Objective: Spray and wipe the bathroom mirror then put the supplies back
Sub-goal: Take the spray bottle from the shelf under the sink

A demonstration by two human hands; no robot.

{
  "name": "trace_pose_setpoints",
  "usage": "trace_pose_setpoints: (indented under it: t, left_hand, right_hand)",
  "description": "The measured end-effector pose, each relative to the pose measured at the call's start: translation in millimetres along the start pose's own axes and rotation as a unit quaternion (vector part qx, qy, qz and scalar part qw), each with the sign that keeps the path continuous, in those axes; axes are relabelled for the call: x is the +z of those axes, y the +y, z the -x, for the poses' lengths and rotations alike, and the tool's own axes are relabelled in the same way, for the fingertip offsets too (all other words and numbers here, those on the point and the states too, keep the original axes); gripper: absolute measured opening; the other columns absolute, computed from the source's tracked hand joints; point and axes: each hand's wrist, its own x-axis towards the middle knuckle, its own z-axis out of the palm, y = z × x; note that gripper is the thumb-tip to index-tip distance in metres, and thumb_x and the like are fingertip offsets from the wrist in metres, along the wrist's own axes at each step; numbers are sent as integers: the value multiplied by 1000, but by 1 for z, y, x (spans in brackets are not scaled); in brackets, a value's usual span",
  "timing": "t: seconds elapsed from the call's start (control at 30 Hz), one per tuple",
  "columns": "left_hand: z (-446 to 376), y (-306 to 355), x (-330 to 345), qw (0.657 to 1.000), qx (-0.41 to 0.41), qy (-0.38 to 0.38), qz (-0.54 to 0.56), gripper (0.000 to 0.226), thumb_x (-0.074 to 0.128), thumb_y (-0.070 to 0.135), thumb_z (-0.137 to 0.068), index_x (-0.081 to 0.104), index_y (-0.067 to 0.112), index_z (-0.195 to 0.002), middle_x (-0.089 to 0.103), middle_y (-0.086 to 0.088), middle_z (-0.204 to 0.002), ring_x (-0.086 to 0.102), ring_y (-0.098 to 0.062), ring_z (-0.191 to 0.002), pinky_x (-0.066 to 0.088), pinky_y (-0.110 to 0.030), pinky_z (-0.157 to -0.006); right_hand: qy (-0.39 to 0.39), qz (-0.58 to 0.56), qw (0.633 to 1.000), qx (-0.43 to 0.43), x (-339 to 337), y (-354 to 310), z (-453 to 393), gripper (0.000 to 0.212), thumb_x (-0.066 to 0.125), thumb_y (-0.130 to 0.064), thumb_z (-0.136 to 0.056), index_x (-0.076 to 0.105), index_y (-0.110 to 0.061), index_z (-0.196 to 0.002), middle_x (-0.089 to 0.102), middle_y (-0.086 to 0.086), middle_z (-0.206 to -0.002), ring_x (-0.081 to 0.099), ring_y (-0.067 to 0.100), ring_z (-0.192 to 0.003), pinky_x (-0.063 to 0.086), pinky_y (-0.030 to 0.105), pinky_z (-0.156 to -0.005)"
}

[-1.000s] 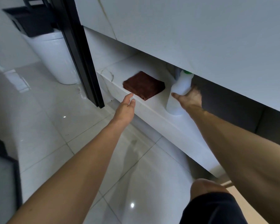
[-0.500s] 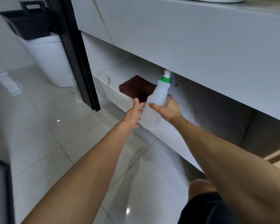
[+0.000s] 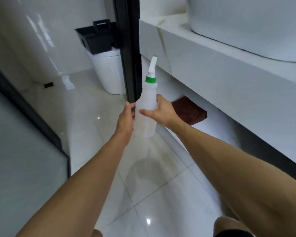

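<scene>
A translucent white spray bottle with a green collar and white nozzle stands upright in the air in front of the vanity. My right hand grips its body from the right, thumb across the front. My left hand touches the bottle's left side with its fingertips. A folded dark brown cloth lies on the low white shelf under the counter, behind my right hand and partly hidden by it.
The white vanity counter with a basin runs along the right. A black door frame post stands just behind the bottle. A white toilet with a black caddy on it sits beyond. Glossy tiled floor lies below.
My right hand has lifted the spray bottle off the low shelf and out in front of the vanity. My left hand has come up to the bottle's side. The cloth stays on the shelf.
</scene>
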Motion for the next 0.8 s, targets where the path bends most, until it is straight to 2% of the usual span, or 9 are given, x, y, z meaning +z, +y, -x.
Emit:
trace_pose_setpoints:
  t: [0.07,0.17,0.27,0.37,0.47,0.53,0.63,0.73,0.8]
  left_hand:
    - [10,47,-14,1000,9,21,15,38,32,39,-106,64,22,-119,69,-1,-107,64,-11,-90,45,-27,-65]
    - [30,123,-27,999,19,27,22,35,39,30,-103,64,16,-123,69,-8,-120,64,-19,-106,51,-29,-72]
    - [50,203,-33,999,45,15,17,32,42,15,-100,63,17,-124,68,-7,-121,64,-22,-112,53,-30,-80]
    - [68,281,-36,997,71,-4,-13,43,44,0,-93,61,18,-129,70,-3,-116,65,-20,-109,56,-32,-85]
    - [88,357,-37,994,98,-21,-39,52,50,-9,-87,57,17,-132,71,0,-113,67,-13,-102,53,-18,-73]
    - [100,404,-39,990,122,-41,-55,57,55,-13,-85,53,16,-135,68,-2,-118,66,-9,-102,51,-12,-70]
    - [110,464,-43,982,152,-76,-87,63,70,-7,-82,50,16,-137,64,2,-123,62,0,-105,51,-11,-77]
    - [113,509,-48,973,172,-77,-130,76,87,25,-66,52,23,-134,66,8,-123,63,-7,-113,53,-27,-92]
    - [116,531,-48,971,187,-66,-130,84,87,40,-54,55,24,-130,68,8,-120,65,-11,-112,56,-33,-91]
  right_hand:
    - [-18,-6,1000,-14,-15,-51,-6,68,82,-41,-76,50,-11,-128,59,-2,-114,59,18,-105,53,33,-85]
    - [-36,-11,999,-34,-51,-124,-13,69,82,-43,-75,50,-13,-127,61,0,-117,60,19,-106,54,34,-84]
    - [-52,-28,997,-46,-101,-197,-20,68,81,-39,-78,47,-14,-131,58,-3,-118,58,16,-104,48,25,-78]
    - [-53,-40,996,-51,-154,-267,-27,64,81,-39,-77,48,-20,-129,58,-8,-112,59,9,-98,48,21,-74]
    - [-51,-44,996,-59,-201,-331,-37,59,82,-38,-77,49,-22,-123,61,-5,-112,61,13,-99,50,24,-75]
    - [-47,-46,996,-67,-229,-372,-42,60,82,-38,-76,51,-19,-124,62,-3,-113,62,15,-100,51,25,-74]
    - [-41,-61,994,-82,-266,-426,-49,58,82,-36,-75,54,-19,-124,64,-1,-113,64,17,-102,56,34,-83]
    - [-44,-89,990,-103,-295,-469,-53,55,80,-33,-77,55,-18,-124,66,-2,-113,66,15,-102,57,41,-89]
    - [-52,-124,983,-122,-309,-489,-52,56,79,-31,-75,56,-18,-124,69,-1,-112,68,15,-101,58,41,-89]
